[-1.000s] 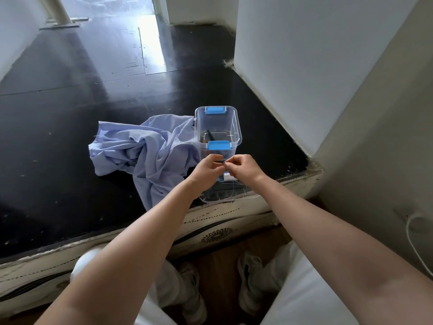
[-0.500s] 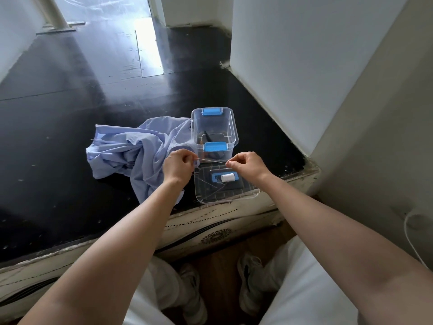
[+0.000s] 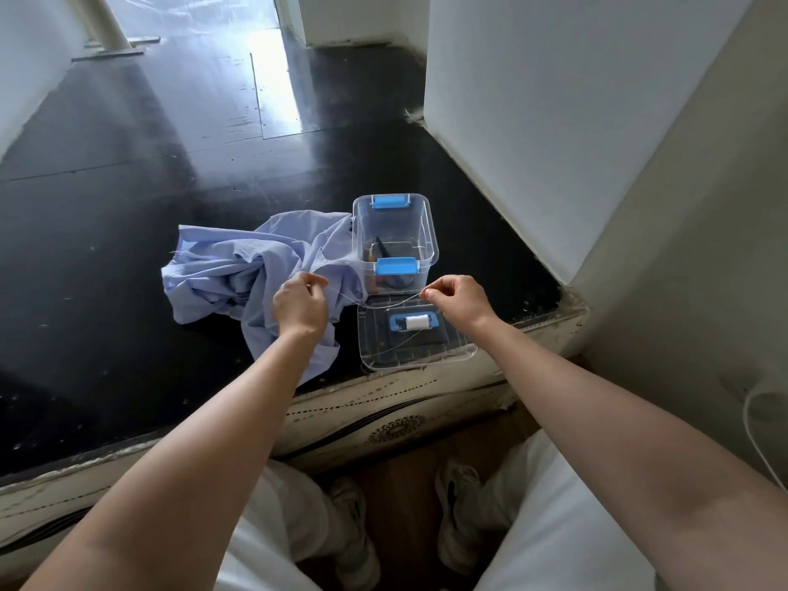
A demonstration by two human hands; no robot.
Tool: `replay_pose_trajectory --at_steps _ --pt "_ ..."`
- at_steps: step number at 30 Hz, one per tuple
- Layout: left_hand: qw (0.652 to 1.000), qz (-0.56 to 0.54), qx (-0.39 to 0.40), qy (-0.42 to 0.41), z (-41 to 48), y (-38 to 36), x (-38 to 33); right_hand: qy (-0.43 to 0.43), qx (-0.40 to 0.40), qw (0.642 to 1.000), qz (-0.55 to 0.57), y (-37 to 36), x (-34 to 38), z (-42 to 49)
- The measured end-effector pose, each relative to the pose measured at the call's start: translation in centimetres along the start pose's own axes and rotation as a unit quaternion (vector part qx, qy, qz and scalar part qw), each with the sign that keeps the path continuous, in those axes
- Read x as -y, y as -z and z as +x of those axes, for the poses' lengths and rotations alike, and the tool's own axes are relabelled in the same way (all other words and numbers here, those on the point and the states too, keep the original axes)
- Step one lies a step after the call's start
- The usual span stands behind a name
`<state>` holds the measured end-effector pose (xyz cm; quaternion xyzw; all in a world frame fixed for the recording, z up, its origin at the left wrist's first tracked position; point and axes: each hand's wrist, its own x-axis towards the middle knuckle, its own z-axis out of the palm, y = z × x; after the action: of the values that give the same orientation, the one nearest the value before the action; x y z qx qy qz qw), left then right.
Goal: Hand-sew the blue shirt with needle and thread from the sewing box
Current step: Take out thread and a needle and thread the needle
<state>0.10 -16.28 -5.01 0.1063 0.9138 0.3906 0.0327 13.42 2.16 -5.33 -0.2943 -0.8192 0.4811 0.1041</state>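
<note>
A crumpled blue shirt (image 3: 239, 270) lies on the black surface, left of a clear sewing box (image 3: 394, 236) with blue latches. The box's lid (image 3: 413, 351) lies flat in front of it, with a white thread spool (image 3: 416, 322) on top. A thin white thread (image 3: 375, 299) stretches between my hands. My left hand (image 3: 300, 307) pinches one end over the shirt. My right hand (image 3: 454, 298) pinches the other end above the lid. I cannot make out a needle.
Dark tools lie inside the box. A white wall (image 3: 554, 121) rises close on the right. The black surface ends at a worn pale edge (image 3: 383, 403) near my knees, with my shoes (image 3: 458, 518) on the wood floor below.
My hands started together in front of the box and have drawn apart, the left going left over the shirt, pulling the thread out taut between them.
</note>
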Motion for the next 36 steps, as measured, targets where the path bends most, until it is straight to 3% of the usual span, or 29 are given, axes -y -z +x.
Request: replay_pose_trajectory --at_steps 3,7,9,12,14,21,24,31,36 --pt "0.991 0.135 0.0 -0.022 -0.5 -0.6 -0.4 0.008 0.015 1.0 0.01 -0.3 0.2 -0.1" --pt "0.984 -0.003 0.009 -0.178 -2.1 -1.8 -2.9 0.025 0.038 0.999 0.01 -0.6 0.5 -0.2" --pt "0.975 -0.066 0.086 -0.194 -2.5 -2.4 -4.1 0.032 0.045 0.998 0.008 -0.6 0.7 -0.2" --pt "0.94 -0.149 0.287 -0.108 -3.1 -2.9 -5.0 0.039 0.048 0.998 0.004 -0.4 0.8 -0.2" --pt "0.926 -0.141 0.337 -0.101 -3.4 -3.2 -4.8 0.042 0.045 0.998 0.007 -0.2 0.8 -0.3" --pt "0.984 0.06 0.136 -0.1 -1.7 -2.4 -2.7 0.025 0.032 0.999 -0.011 0.2 0.2 -0.5" --pt "0.996 0.037 0.062 -0.059 -1.0 -1.0 -1.6 0.022 -0.023 0.999 -0.013 0.6 -0.1 -0.4" --pt "0.997 0.004 0.075 -0.03 -0.7 -0.6 -0.3 0.032 -0.023 0.999 -0.012 0.2 0.5 -0.2" --pt "0.982 0.171 0.054 -0.051 -0.8 -0.7 -0.6 0.029 0.006 0.999 -0.012 -0.2 0.4 -0.2"
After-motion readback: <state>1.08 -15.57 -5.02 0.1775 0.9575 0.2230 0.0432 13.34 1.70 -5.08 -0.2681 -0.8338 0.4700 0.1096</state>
